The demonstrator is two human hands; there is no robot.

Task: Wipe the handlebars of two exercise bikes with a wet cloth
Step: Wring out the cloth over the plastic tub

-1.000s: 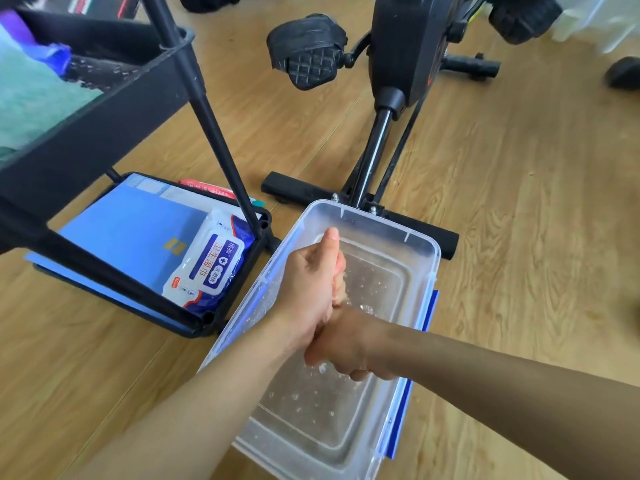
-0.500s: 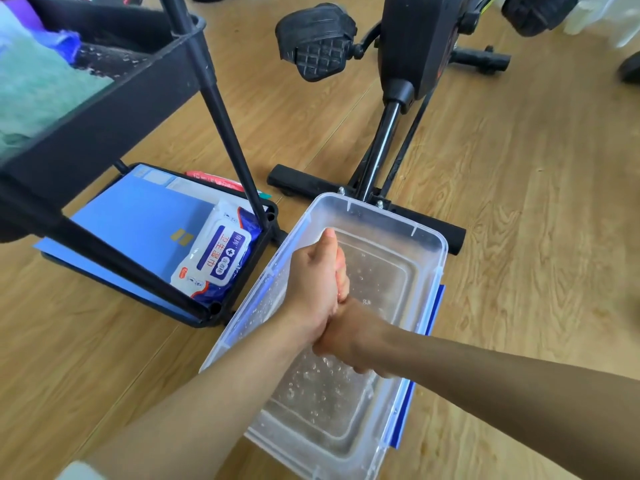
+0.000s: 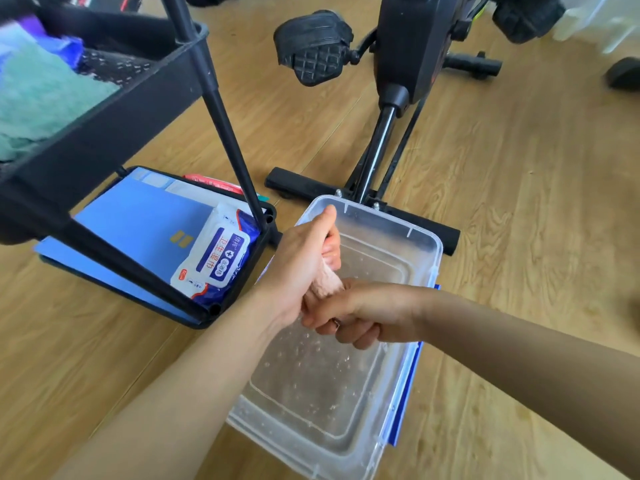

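Note:
Both my hands grip a twisted pale pink cloth [image 3: 325, 280] over a clear plastic tub [image 3: 420, 237] that holds shallow water with bubbles. My left hand [image 3: 304, 258] closes on the upper end of the cloth, thumb pointing up. My right hand [image 3: 356, 317] closes on the lower end, just below the left. Only a short stretch of cloth shows between the fists. A black exercise bike [image 3: 412, 46] stands beyond the tub, with its pedal [image 3: 313, 46] and floor bar [image 3: 298, 183] visible. Its handlebars are out of view.
A black trolley [image 3: 104, 133] stands at the left, with green cloth [image 3: 38, 98] on its upper shelf. Its bottom shelf holds a blue folder [image 3: 138, 220] and a pack of wet wipes [image 3: 214, 261]. Wooden floor [image 3: 519, 202] surrounds everything.
My two fists have turned against each other on the cloth, and a short pink stretch of it now shows between them. The view has shifted slightly.

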